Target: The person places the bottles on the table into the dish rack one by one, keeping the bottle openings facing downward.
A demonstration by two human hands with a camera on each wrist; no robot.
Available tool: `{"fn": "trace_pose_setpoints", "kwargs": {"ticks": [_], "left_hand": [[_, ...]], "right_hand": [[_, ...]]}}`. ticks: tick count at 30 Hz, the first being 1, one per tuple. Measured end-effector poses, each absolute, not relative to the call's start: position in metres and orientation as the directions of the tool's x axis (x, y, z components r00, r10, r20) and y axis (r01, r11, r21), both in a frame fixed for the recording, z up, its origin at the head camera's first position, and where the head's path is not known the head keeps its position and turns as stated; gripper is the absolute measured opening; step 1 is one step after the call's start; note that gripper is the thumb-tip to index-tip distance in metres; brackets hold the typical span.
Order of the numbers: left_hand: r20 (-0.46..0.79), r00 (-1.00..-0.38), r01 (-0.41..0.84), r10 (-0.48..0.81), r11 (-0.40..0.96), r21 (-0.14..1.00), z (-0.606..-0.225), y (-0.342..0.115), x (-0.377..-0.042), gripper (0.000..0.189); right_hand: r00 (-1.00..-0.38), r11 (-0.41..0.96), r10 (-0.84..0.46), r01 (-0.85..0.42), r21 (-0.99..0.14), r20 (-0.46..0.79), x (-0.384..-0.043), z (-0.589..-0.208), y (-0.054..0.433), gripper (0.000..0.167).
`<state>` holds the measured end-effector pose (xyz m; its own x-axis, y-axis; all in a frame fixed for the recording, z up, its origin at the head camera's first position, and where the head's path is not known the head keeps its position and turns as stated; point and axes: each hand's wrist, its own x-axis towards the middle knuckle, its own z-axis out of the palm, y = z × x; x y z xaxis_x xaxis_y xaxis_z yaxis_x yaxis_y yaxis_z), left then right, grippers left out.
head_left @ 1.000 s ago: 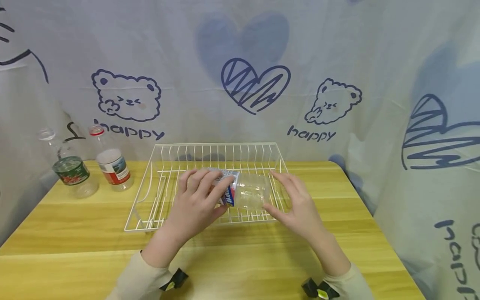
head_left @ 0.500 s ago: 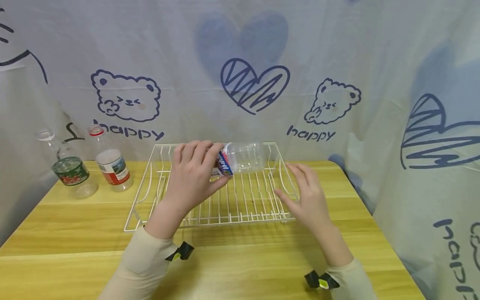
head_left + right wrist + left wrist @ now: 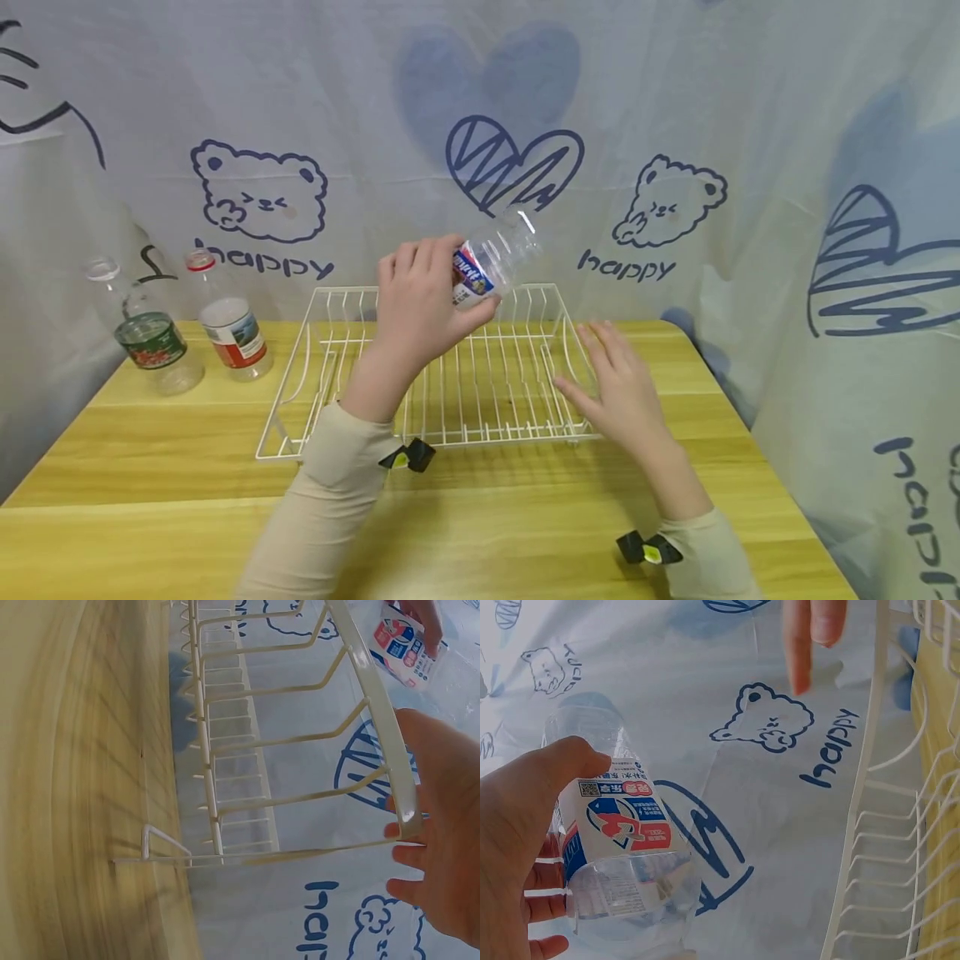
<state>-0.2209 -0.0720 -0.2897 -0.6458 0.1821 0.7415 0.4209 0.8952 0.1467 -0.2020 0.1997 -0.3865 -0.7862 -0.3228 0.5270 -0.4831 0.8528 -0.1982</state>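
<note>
A clear plastic bottle (image 3: 517, 242) with a blue, white and red label is held tilted above the back of a white wire dish rack (image 3: 480, 442). My left hand (image 3: 420, 304) grips it around the label, fingers over the far side and thumb on the near side. In the left wrist view the thumb presses on the label of the bottle (image 3: 622, 817). My right hand (image 3: 622, 396) is beside the rack's right end, fingers extended and holding nothing. Its fingers pass behind the rack's bar in the right wrist view; I cannot tell whether they touch.
Two more clear bottles stand at the table's left: one with a green label (image 3: 153, 342) and one with a red and white label (image 3: 236, 337). The wooden table (image 3: 480, 533) meets a patterned curtain (image 3: 375, 125) at the back.
My left hand has lifted the bottle up and away from the rack, tilting its clear end upward. My right hand has let go of the bottle's end and moved right.
</note>
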Motion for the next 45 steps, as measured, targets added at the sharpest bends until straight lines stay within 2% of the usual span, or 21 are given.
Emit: {"fn": "trace_pose_setpoints", "kwargs": {"ticks": [3,6,18,27,34,45], "left_hand": [[0.697,-0.701,0.397,0.149,0.894,0.208,-0.286,-0.063,-0.227,0.075],[0.677,-0.727,0.373,0.120,0.896,0.242,-0.284,-0.054,-0.234,0.078],[0.648,-0.762,0.261,0.007,0.919,0.296,-0.300,-0.023,-0.272,0.077],[0.536,-0.842,0.150,-0.070,0.923,0.355,-0.308,-0.008,-0.291,0.080],[0.428,-0.893,0.038,-0.137,0.926,0.376,-0.319,0.004,-0.307,0.090],[0.293,-0.948,-0.019,-0.125,0.940,0.341,-0.340,0.015,-0.316,0.099]], "right_hand": [[-0.841,0.868,-0.334,-0.450,-0.209,0.425,-0.202,-0.386,0.202,0.079],[-0.876,0.877,-0.344,-0.429,-0.218,0.340,-0.203,-0.387,0.203,0.081],[-0.914,0.878,-0.361,-0.399,-0.264,0.184,-0.206,-0.393,0.205,0.083],[-0.926,0.876,-0.354,-0.378,-0.298,0.135,-0.207,-0.395,0.204,0.085],[-0.929,0.875,-0.356,-0.369,-0.314,0.100,-0.206,-0.396,0.204,0.085],[-0.929,0.876,-0.355,-0.371,-0.309,0.108,-0.207,-0.396,0.203,0.086]]}}
